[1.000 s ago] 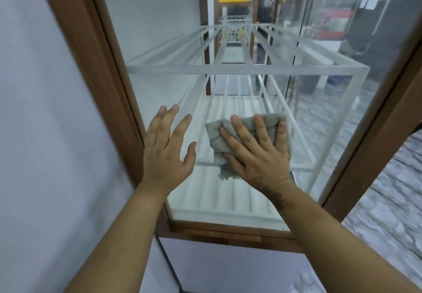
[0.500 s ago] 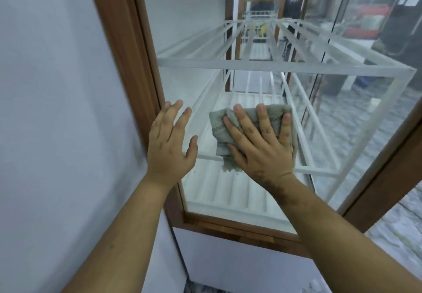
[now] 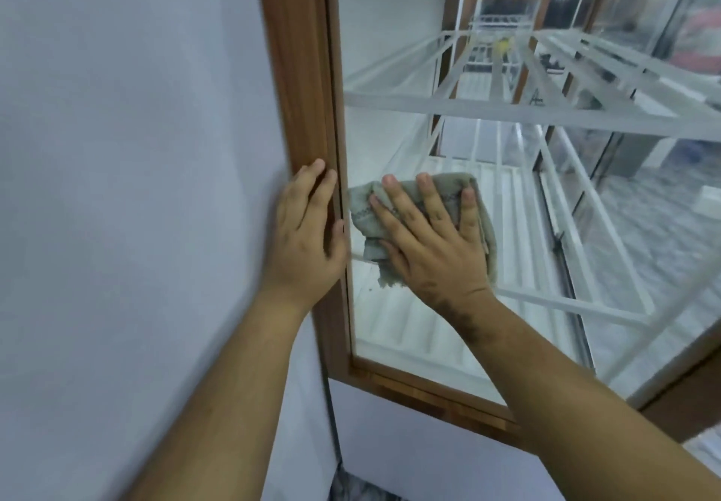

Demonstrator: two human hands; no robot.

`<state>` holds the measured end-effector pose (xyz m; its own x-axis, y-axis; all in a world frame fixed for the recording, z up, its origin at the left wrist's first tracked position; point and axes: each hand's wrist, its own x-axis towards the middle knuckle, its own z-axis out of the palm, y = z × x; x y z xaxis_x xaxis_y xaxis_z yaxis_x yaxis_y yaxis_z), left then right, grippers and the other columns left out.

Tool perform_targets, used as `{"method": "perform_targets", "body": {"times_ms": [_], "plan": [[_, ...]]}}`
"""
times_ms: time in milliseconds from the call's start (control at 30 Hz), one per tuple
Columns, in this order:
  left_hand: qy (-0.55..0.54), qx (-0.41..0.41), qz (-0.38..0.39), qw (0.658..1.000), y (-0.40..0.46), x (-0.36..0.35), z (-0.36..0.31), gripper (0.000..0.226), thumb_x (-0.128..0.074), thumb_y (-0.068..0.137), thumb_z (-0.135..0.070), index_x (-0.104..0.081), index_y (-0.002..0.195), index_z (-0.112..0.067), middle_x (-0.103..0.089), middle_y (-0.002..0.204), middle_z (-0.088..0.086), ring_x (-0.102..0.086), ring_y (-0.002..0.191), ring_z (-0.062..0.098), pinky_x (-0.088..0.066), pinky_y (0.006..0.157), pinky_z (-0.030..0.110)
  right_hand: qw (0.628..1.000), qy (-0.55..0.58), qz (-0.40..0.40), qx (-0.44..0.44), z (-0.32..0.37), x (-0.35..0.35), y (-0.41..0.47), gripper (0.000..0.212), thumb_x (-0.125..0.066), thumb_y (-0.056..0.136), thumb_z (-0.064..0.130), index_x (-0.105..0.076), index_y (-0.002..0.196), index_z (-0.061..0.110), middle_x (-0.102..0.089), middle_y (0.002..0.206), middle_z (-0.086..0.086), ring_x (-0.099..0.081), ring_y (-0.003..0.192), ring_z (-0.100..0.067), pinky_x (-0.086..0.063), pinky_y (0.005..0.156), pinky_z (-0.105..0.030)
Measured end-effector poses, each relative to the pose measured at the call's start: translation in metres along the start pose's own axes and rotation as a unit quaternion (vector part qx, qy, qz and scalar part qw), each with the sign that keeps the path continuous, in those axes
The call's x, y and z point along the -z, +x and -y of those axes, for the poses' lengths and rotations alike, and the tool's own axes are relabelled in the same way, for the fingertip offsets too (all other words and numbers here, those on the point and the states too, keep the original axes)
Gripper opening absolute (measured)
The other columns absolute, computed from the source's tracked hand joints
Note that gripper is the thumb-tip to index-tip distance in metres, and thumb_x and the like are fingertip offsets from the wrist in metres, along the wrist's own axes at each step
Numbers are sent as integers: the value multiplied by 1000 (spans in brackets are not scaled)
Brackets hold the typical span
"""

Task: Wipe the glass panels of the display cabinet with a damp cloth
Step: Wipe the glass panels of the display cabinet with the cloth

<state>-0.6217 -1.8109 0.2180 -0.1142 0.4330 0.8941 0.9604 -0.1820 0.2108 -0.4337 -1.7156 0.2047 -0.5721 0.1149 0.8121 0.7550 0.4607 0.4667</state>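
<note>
The display cabinet's end glass panel fills the middle of the view, set in a brown wooden frame. My right hand lies flat with spread fingers on a grey-green cloth and presses it against the glass close to the frame's left post. My left hand rests flat with straight fingers on that left post, just beside the cloth. Part of the cloth is hidden under my right palm.
White slatted metal shelves run through the inside of the cabinet. A pale wall stands at the left, tight against the frame. The cabinet's white lower panel sits below. Patterned grey floor shows through the side glass at the right.
Both hands have shifted left across the panel: my left hand went from the glass onto the wooden post, and my right hand slid the cloth toward the frame. The view turned right.
</note>
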Motion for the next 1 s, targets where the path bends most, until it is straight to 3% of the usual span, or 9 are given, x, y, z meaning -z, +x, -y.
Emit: {"method": "perform_targets", "body": {"times_ms": [133,267,367,467,567,633,800,900,1000], "plan": [[-13,3,22,1000,-4,3,3,61,-60,89,9,-47,148,3,-40,158,18,-35,149,34,-30,123,50,996,11,-48,-76,-24,10,11,64,-52,106,51,-35,161,24,-31,167,0,-25,153,-35,4,125,-61],[-33,26,26,999,-8,7,5,63,-51,86,18,-47,147,4,-40,158,17,-35,149,30,-30,125,46,991,5,-65,-121,-12,14,60,58,-43,109,49,-36,161,25,-34,167,-1,-31,152,-39,-10,119,-69],[-47,38,14,998,-10,9,5,60,-46,86,18,-48,146,6,-41,156,16,-37,147,25,-29,125,37,997,28,-42,-67,21,-1,60,58,-41,110,45,-33,162,23,-31,168,-1,-23,155,-35,4,123,-66],[-51,48,11,997,-13,9,3,59,-45,88,16,-49,145,5,-42,156,13,-36,147,20,-29,125,36,999,33,0,-9,42,-18,16,65,-45,107,46,-26,164,21,-23,171,0,-15,157,-29,14,124,-60],[-32,51,-3,998,-19,5,-4,54,-51,91,11,-51,144,3,-45,154,15,-39,146,24,-32,124,39,997,34,53,45,38,-24,-39,79,-53,102,52,-18,166,23,-9,173,3,6,160,-29,18,124,-59],[-25,33,-15,999,-24,-4,-13,52,-54,90,7,-53,141,4,-47,151,17,-42,144,27,-32,123,38,996,28,68,50,28,-24,-74,84,-61,97,51,-20,166,26,-7,173,7,11,160,-27,16,124,-59],[-56,-33,28,997,-43,-47,-55,52,-60,87,4,-55,139,5,-48,148,21,-45,141,38,-40,115,55,997,-4,76,9,-18,-17,-149,89,-70,90,56,-25,164,33,-4,174,7,6,161,-25,13,125,-58],[-50,-82,51,994,-57,-74,-89,53,-63,87,0,-56,140,1,-47,151,21,-39,146,38,-34,121,51,998,-24,38,-41,-61,-7,-185,84,-66,93,61,-28,163,32,-6,174,7,3,161,-26,10,126,-58],[-27,-111,48,992,-71,-97,-114,53,-62,90,-9,-54,142,-5,-41,155,16,-35,148,38,-34,119,56,995,-33,-4,-90,-110,7,-209,81,-66,94,62,-34,162,31,-13,173,6,1,161,-26,5,125,-58]]}}
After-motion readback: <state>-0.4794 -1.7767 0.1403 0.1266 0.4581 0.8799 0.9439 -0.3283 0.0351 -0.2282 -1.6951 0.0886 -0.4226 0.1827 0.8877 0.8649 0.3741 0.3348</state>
